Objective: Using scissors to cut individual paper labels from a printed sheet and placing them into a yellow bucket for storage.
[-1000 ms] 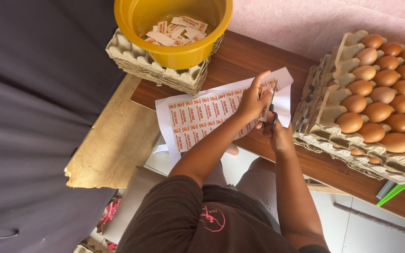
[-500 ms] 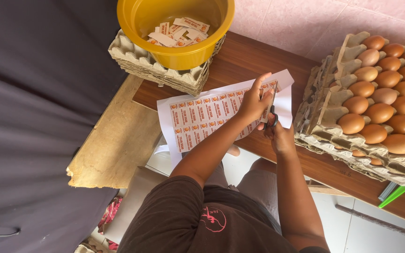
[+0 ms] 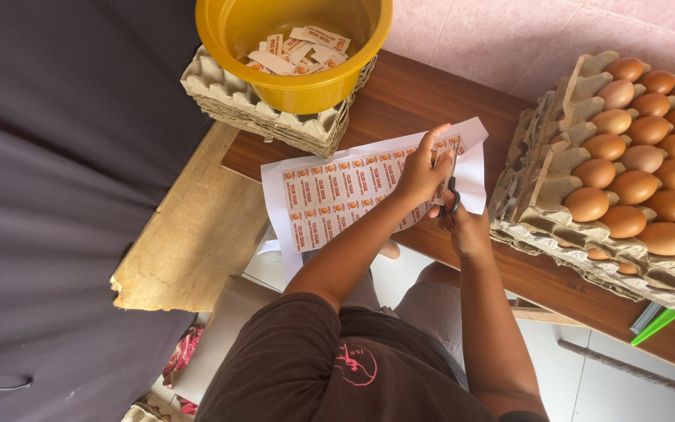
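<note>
The left hand point(image 3: 423, 173) pinches the top edge of a white paper sheet printed with rows of small orange and white labels point(image 3: 337, 195); its grip is closed on the paper, with the fingers on top. The right hand point(image 3: 462, 223) sits just beside it, a bit lower, and its grip is closed around the dark handles of a small pair of scissors point(image 3: 451, 176). The blades point up into the sheet near its right end. The sheet lies over the near edge of a long brown wooden surface point(image 3: 408, 101), and part of it hangs off toward the person. Further back on the surface is a round yellow plastic bowl point(image 3: 298, 82) with little cut labels point(image 3: 294, 51) inside. The bowl sits on a stack of grey cardboard egg trays point(image 3: 275, 117). To the right, well apart from the bowl, is another stack of grey cardboard trays point(image 3: 541, 195) full of brown eggs point(image 3: 634, 187). A green plastic piece point(image 3: 662, 322) lies just beside that stack, at the near edge.
</note>
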